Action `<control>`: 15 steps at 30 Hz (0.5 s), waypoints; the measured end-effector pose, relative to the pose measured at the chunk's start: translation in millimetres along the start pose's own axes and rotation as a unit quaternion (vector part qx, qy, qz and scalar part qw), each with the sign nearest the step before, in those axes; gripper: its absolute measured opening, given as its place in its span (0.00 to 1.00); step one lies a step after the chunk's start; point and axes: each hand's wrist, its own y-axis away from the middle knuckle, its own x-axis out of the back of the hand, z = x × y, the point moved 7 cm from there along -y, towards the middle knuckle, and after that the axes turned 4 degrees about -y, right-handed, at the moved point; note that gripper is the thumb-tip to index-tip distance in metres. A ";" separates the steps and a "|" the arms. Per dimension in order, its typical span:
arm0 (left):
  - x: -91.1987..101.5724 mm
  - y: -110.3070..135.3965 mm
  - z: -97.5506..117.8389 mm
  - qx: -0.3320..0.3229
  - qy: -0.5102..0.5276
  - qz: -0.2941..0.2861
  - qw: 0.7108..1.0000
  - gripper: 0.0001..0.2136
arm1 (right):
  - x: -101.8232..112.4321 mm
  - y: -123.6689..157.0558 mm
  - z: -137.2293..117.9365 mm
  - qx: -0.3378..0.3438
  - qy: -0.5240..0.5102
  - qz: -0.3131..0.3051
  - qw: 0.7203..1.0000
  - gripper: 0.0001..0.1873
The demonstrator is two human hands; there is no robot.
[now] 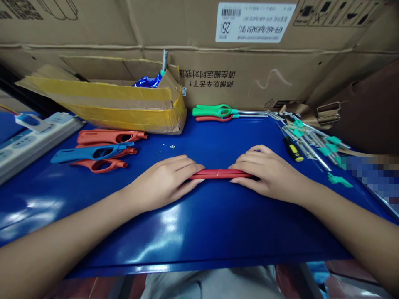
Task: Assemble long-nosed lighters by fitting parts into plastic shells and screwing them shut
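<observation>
Both hands grip a red plastic lighter casing seen edge-on, with a seam along its length and a small light-coloured part at its middle. My left hand pinches the left end between thumb and fingers. Around the right end close the fingers of my right hand. Only the casing's middle shows; its ends are covered by the fingers. It is held just above or on the blue table; which of these I cannot tell.
Orange and blue casings lie at left near a power strip. Tiny pins lie beyond my left hand. A cardboard box, green and red lighters, metal tubes with green tips and a screwdriver line the back.
</observation>
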 end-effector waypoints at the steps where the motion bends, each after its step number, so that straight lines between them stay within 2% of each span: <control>1: 0.1 0.2 1.4 -0.001 -0.003 0.003 1.000 0.12 | 0.2 0.2 -0.8 0.004 0.004 0.000 1.000 0.13; 11: 0.8 2.5 8.9 0.020 0.045 0.031 0.998 0.10 | 5.1 2.1 -8.7 0.022 0.034 0.025 0.999 0.11; 15: 5.8 -0.9 4.5 0.041 0.109 0.067 0.991 0.09 | 8.7 2.8 -7.8 0.012 0.030 0.037 0.999 0.10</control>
